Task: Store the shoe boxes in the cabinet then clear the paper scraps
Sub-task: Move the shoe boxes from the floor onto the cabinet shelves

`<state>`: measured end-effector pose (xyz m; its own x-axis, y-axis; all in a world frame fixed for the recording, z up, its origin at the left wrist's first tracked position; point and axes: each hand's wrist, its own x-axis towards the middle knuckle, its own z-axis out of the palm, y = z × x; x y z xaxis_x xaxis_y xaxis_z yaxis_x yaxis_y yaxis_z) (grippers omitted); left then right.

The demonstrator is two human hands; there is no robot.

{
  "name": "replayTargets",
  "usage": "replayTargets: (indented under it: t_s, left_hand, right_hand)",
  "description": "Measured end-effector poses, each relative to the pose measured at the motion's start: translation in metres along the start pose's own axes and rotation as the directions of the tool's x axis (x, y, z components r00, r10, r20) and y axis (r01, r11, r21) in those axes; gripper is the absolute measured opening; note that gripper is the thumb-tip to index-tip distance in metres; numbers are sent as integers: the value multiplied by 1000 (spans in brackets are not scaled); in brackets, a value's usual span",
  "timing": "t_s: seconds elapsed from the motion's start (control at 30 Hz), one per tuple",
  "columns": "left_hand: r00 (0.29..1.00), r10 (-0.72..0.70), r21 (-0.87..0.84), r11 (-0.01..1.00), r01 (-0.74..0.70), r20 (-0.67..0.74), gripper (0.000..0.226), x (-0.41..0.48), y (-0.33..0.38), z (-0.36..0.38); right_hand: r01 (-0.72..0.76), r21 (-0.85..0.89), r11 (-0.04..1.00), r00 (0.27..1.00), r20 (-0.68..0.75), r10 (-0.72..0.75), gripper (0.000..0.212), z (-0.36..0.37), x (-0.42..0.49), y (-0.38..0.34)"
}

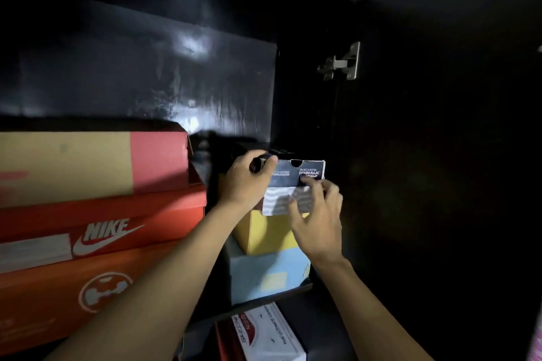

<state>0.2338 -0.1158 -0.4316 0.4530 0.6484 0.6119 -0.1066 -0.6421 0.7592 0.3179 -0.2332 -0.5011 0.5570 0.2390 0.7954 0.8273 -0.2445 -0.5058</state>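
Operator: Status of the grip, and where is the load?

Manual: Your left hand (245,182) clamps the top left corner of the dark Skechers box (293,173), with the fingers curled over the lid. Your right hand (318,223) is spread, fingertips against the front face, gripping nothing. The box sits on a yellow box (264,231), which sits on a blue box (264,275), at the right end of the cabinet (146,67) shelf (264,302).

Operator: What can fail from here?

Manual: Three faults are likely.
1. If you push off-centre, the box skews and may jam against the red Nike box (102,231) stack on the left.
2. If you push hard, friction may drag the yellow box back and unsettle the narrow column.
3. If you let go before the box is fully seated, it may tip forward past the shelf's front edge.
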Motion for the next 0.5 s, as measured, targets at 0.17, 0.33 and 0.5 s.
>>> replayTargets:
  t_s: [0.17,0.33,0.5]
  left_hand:
    - [992,-89,9,996,89,84,27,38,-14,6]
    - [982,-87,47,996,80,169,41,46,-12,21]
    - [987,-105,10,994,105,121,46,18,14,29]
  right_hand:
    - [-49,-17,999,991,123,51,56,23,31,9]
    - [-127,-17,992,975,181,128,64,23,40,16]
    - [-154,-46,987,970,184,160,57,-25,16,9]
